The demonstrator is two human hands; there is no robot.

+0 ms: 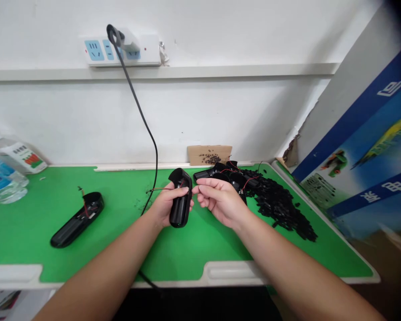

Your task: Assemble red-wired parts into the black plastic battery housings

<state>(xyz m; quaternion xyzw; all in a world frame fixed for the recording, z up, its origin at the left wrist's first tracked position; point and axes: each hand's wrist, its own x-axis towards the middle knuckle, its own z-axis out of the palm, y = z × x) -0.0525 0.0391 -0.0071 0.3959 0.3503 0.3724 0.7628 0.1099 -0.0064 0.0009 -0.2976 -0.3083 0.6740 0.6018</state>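
My left hand (166, 200) is wrapped round a black plastic housing (179, 211), thumb on its inner face. The housing is tilted up above the green table, its curved hollow end at the top, and a thin red wire (158, 189) sticks out to the left. My right hand (220, 200) is just right of the housing, thumb and index finger pinched together with their tips at its edge. Anything between those tips is too small to make out. A similar black housing (76, 221) with coloured wires lies on the table to the left.
Several wired housings (220, 171) lie behind my right hand, beside a heap of small black parts (280, 205). Tiny dark pieces sit on cardboard (195, 154) at the wall. A black cable (143, 120) hangs from a power strip (150, 50). Bottles (6, 178) stand left.
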